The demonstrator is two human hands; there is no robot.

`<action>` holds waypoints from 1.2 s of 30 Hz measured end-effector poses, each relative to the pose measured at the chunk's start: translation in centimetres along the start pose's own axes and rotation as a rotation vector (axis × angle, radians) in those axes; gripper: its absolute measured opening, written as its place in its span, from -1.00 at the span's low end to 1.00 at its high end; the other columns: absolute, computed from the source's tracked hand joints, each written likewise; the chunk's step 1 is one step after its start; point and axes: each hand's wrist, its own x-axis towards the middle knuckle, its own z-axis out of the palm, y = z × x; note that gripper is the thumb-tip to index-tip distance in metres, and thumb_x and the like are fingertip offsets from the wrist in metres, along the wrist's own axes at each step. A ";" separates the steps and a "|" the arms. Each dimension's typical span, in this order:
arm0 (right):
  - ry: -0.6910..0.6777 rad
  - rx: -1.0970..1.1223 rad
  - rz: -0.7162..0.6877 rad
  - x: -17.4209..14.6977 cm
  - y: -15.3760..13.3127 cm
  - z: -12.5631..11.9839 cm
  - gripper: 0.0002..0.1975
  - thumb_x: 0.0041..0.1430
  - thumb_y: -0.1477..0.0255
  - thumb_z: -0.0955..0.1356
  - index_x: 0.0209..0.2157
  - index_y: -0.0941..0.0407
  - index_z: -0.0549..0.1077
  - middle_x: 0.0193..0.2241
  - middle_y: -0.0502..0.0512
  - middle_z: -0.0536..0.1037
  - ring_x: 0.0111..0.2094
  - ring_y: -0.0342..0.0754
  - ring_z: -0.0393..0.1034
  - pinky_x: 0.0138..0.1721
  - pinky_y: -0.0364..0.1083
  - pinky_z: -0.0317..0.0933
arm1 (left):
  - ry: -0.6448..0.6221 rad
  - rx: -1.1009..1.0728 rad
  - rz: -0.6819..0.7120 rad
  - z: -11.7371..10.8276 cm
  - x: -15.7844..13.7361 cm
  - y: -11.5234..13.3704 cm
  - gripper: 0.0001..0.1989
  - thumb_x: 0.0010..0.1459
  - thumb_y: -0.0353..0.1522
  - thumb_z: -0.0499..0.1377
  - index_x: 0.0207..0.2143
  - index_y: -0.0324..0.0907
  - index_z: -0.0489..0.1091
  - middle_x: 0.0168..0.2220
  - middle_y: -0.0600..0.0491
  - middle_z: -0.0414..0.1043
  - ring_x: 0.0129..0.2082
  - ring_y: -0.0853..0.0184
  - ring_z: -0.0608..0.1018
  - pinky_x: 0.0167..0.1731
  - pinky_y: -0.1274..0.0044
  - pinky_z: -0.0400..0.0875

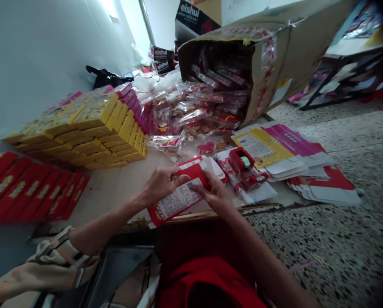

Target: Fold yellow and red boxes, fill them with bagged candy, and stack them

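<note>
Over the table's front edge, a flat red carton (177, 200) with a white printed panel is held at a tilt between both hands. My left hand (162, 184) pinches its upper left part, thumb on top. My right hand (215, 190) grips the right end, where a white flap stands up, with its fingers folded round the edge. More red and white card lies just behind the carton. Right of my right hand, a red tape dispenser (247, 167) with a pale green core rests on plastic packaging (233, 182).
Yellow boxes (98, 115) are stacked at left, with a row of red boxes (27, 188) before them. A large cardboard box (281, 55) lies on its side, spilling clear-wrapped packs (194, 115). Flat yellow cartons (258, 145), purple cartons (294, 139) and red cartons (332, 184) lie at right.
</note>
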 end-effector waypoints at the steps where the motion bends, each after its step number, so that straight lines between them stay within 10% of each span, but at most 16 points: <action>1: 0.157 -0.081 -0.060 -0.1 -0.4 0.3 -0.49 0.07 0.22 0.55 0.05 0.04 0.51 -0.13 0.12 0.60 -0.11 0.11 0.48 -0.04 0.10 0.42 | 0.102 -0.053 -0.069 0.0 -0.8 0.2 -0.55 0.24 -0.04 0.22 -0.45 -0.25 0.50 -0.58 0.14 0.35 -0.55 0.45 0.29 -0.54 0.60 0.12; 4: 0.363 -0.186 -0.122 -0.4 -1.6 1.1 -0.16 -0.10 0.26 0.63 0.23 -0.01 0.40 0.12 0.20 0.49 0.12 0.22 0.38 0.15 0.19 0.33 | 0.306 -0.511 -0.309 1.1 -3.4 1.1 -0.56 0.20 0.01 0.24 -0.30 -0.23 0.50 -0.47 0.07 0.53 -0.56 0.40 0.43 -0.54 0.59 0.29; 7: 0.140 0.137 0.056 -1.2 -2.0 2.1 -0.15 0.13 0.21 0.52 0.38 -0.10 0.17 0.12 0.15 0.53 0.04 0.18 0.48 0.05 0.19 0.43 | 0.277 -0.926 -0.463 3.5 -6.3 1.8 -0.49 0.17 0.03 0.27 -0.08 -0.20 0.46 -0.38 0.01 0.61 -0.56 0.34 0.54 -0.52 0.55 0.42; 14: -0.065 0.327 0.295 -4.2 -0.8 2.9 -0.22 0.24 0.27 0.45 0.41 -0.19 0.11 0.11 0.05 0.57 0.04 0.12 0.52 0.06 0.11 0.44 | 0.501 -0.885 -0.386 7.3 -9.8 0.5 -0.21 0.08 -0.01 0.39 0.24 -0.01 0.13 -0.33 0.08 0.61 -0.36 0.21 0.67 -0.42 0.53 0.52; 18: 0.005 0.103 0.250 -4.4 0.8 2.8 -0.40 0.34 0.07 0.36 0.33 -0.11 0.25 -0.04 0.09 0.61 0.06 0.09 0.49 0.13 0.06 0.36 | 0.468 -0.895 -0.357 7.8 -10.1 0.1 -0.52 0.27 0.08 0.15 0.01 -0.05 0.37 -0.15 0.01 0.61 -0.20 0.21 0.63 -0.26 0.49 0.54; 23: 0.063 0.117 0.398 -3.2 3.3 2.7 -0.59 0.35 -0.06 0.27 -0.11 -0.03 0.45 -0.36 0.00 0.59 -0.38 0.03 0.49 -0.34 -0.03 0.40 | 0.297 -0.909 -0.411 7.4 -9.9 -1.9 -0.58 0.30 0.04 0.14 -0.17 -0.12 0.48 -0.06 -0.01 0.55 -0.05 0.20 0.57 -0.14 0.50 0.51; 26: 0.047 0.116 0.449 -2.4 3.3 2.1 -0.66 0.31 0.02 0.36 -0.22 0.02 0.45 -0.35 0.02 0.60 -0.38 0.02 0.49 -0.35 -0.05 0.40 | 0.227 -1.052 -0.444 7.5 -9.2 -3.5 -0.66 0.22 -0.07 0.29 -0.19 -0.16 0.49 -0.06 -0.02 0.53 -0.06 0.21 0.57 -0.09 0.48 0.50; 31: 0.052 -0.018 0.403 -1.9 1.2 0.5 -0.49 0.19 0.17 0.48 0.12 -0.02 0.39 -0.29 -0.01 0.63 -0.39 -0.03 0.50 -0.33 -0.08 0.42 | 0.264 -1.329 -0.498 7.7 -7.7 -3.4 -0.37 0.01 -0.29 0.47 0.12 -0.03 0.36 -0.29 0.16 0.46 -0.28 0.36 0.56 -0.19 0.52 0.51; 36: -0.016 -0.263 0.274 -2.7 -1.8 -0.6 -0.79 0.28 0.25 0.44 -0.12 0.01 0.65 -0.14 0.08 0.68 -0.12 0.06 0.55 -0.09 -0.02 0.41 | 0.069 -1.093 -0.398 5.5 -7.7 -1.8 -0.76 0.19 -0.23 0.35 -0.15 -0.17 0.58 -0.16 -0.02 0.56 -0.14 0.25 0.58 -0.12 0.50 0.49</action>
